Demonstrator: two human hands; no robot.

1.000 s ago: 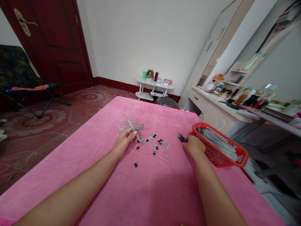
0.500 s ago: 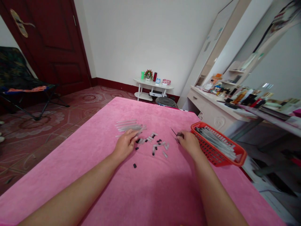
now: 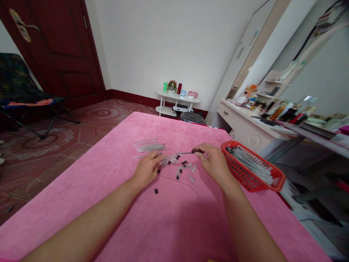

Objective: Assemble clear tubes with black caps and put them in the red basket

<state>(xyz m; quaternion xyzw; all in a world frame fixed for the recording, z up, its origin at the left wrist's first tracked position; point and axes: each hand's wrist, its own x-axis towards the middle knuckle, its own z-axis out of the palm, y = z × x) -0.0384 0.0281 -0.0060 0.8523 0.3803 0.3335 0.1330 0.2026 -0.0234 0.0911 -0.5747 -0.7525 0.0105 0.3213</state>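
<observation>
My left hand (image 3: pixel 148 168) is closed around a clear pen barrel (image 3: pixel 172 155) that points right. In my right hand (image 3: pixel 209 160), thumb and fingers pinch a thin dark pen refill (image 3: pixel 187 153). Its tip meets the barrel's open end; whether it is inside I cannot tell. Below and between the hands lie several small clear caps (image 3: pixel 191 178) and black plugs (image 3: pixel 177 177). One black plug (image 3: pixel 156 191) lies apart, nearer to me. Beyond my left hand rests a row of clear barrels (image 3: pixel 149 147).
A red plastic basket (image 3: pixel 245 178) full of pens (image 3: pixel 253 163) stands at the right on the pink tablecloth (image 3: pixel 131 225). Further right is a dressing table (image 3: pixel 245 120) crowded with bottles. A folding chair (image 3: pixel 24 87) stands at the left, and a small white shelf (image 3: pixel 177 95) by the wall.
My right hand has moved left and slightly up, bringing the refill to the barrel's end. My left hand has stayed nearly in place, the barrel now lying flatter.
</observation>
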